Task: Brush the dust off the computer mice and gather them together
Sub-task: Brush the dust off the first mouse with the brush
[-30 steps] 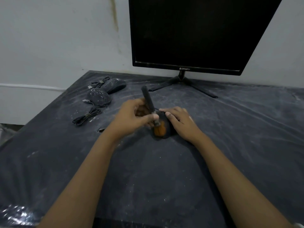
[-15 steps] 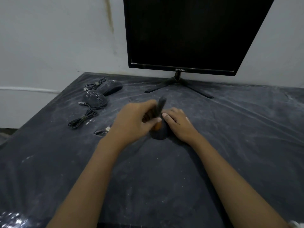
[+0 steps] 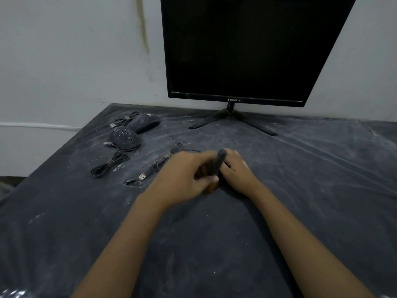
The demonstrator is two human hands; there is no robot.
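Left hand (image 3: 184,179): middle of the frame; fingers (image 3: 200,157) and thumb grip the brush.
Brush (image 3: 218,163): dark handle tilted up and away, orange end low against the counter (image 3: 214,244).
Right hand (image 3: 237,175): just right of the brush, fingers bent downward. I cannot tell whether they grip anything, as whatever lies beneath is hidden.
Mice: two dusty dark ones close together in the upper left of the frame, the near mouse (image 3: 125,137) and the far mouse (image 3: 148,122), well apart from both hands.
Bundled cable (image 3: 109,165): below the near mouse.
Plug cable (image 3: 158,164): between the mice and the left hand.
Counter surface: dark, wrinkled clear film, white dust.
Monitor (image 3: 247,50): black, screen dark, top centre.
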